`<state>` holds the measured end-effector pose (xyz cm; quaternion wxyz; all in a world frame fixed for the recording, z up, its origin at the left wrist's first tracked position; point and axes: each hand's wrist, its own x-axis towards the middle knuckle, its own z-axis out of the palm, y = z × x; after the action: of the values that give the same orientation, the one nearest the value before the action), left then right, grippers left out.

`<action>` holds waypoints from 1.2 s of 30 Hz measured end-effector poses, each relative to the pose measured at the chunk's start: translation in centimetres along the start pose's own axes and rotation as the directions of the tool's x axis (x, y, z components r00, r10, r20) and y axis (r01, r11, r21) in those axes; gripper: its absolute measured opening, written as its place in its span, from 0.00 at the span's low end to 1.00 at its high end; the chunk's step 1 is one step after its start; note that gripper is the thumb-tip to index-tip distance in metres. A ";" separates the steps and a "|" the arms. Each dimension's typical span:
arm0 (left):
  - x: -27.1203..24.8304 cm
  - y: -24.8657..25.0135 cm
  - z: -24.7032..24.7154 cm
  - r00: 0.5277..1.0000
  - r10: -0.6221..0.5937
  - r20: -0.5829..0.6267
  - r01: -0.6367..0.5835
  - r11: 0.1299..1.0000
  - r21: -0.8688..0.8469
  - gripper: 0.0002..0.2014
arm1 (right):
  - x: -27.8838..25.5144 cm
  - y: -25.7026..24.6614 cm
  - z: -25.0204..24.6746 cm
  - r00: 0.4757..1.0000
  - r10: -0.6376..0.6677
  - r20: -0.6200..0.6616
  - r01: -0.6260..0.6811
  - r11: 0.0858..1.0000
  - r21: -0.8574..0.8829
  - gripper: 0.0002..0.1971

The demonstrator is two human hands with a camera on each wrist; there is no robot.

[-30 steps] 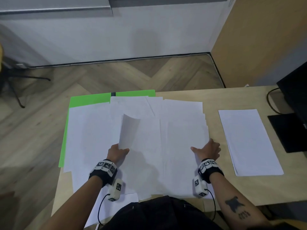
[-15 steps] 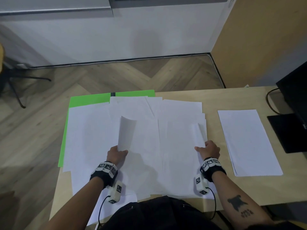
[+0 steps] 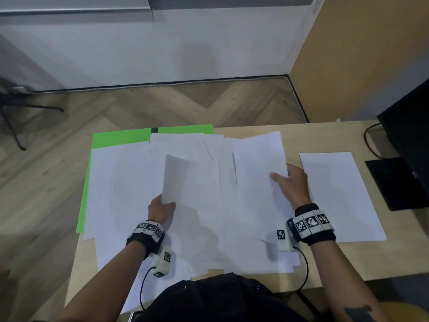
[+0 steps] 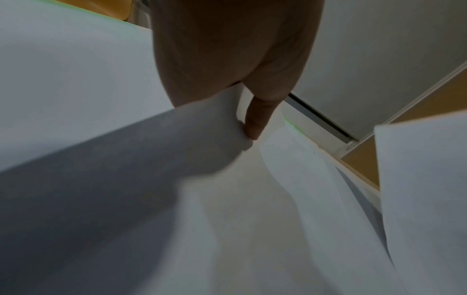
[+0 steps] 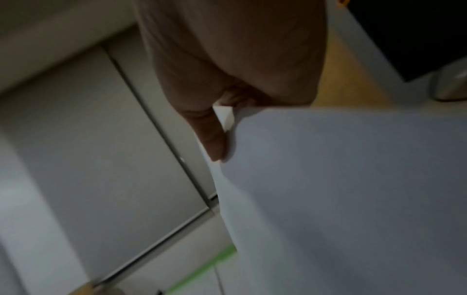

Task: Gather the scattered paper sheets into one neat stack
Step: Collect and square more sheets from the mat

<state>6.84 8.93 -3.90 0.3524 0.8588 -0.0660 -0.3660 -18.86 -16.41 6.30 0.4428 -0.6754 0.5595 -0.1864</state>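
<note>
The left grip [image 3: 162,209] pinches a curled sheet [image 3: 178,180] at centre frame; the right grip [image 3: 293,182] pinches a lifted sheet [image 3: 257,173] (right of centre) above the scattered sheets [image 3: 120,182] on the bench [image 3: 325,133].

Table [image 3: 290,129], light wood. 1 green folder [image 3: 120,138], far left. 1 black monitor [image 3: 408,126] with base, right edge. Herringbone wood floor [image 3: 185,103].

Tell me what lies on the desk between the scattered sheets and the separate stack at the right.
In the head view, the right hand crosses it; nearer, bare desk.
</note>
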 end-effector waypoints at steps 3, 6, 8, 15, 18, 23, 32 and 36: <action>-0.2 0.3 0.1 1.000 0.019 0.008 -0.019 0.999 -0.030 0.06 | -2.1 -4.5 -0.2 0.961 -0.223 0.166 0.224 0.975 0.013 0.06; 0.1 -0.1 0.0 1.000 0.010 0.021 -0.009 0.999 -0.051 0.07 | -3.8 -7.6 0.0 0.903 -0.324 0.281 0.295 0.945 0.144 0.06; 0.1 -0.3 -0.1 1.000 -0.007 0.027 0.010 0.997 -0.078 0.08 | -4.5 -8.9 0.1 0.892 -0.333 0.307 0.236 0.920 0.312 0.07; -0.2 -0.1 -0.5 0.999 0.023 0.037 -0.021 0.998 -0.067 0.13 | -2.3 -7.9 4.1 0.952 -0.096 0.291 -0.115 0.769 0.629 0.08; 0.6 -0.9 -0.4 0.999 -0.019 0.046 0.023 0.994 -0.105 0.11 | -1.2 -5.3 7.5 0.949 0.027 0.315 -0.214 0.790 0.574 0.12; 1.3 -1.4 -0.4 0.998 -0.052 0.045 0.056 0.992 -0.111 0.09 | 0.3 0.5 12.5 0.905 0.229 0.360 -0.360 0.862 0.357 0.07; 0.6 -0.8 0.1 0.999 -0.050 0.001 0.050 0.978 -0.201 0.15 | 0.9 2.8 16.5 0.891 0.364 0.270 -0.384 0.923 0.027 0.12; 0.7 -0.9 0.4 1.000 -0.026 0.017 0.028 0.988 -0.153 0.10 | 0.6 1.7 18.2 0.907 0.296 0.299 -0.321 0.946 0.037 0.20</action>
<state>6.94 9.19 -5.07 0.4118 0.8272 -0.0286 -0.3812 -6.11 -9.84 -5.04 0.5724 -0.5786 0.5798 -0.0369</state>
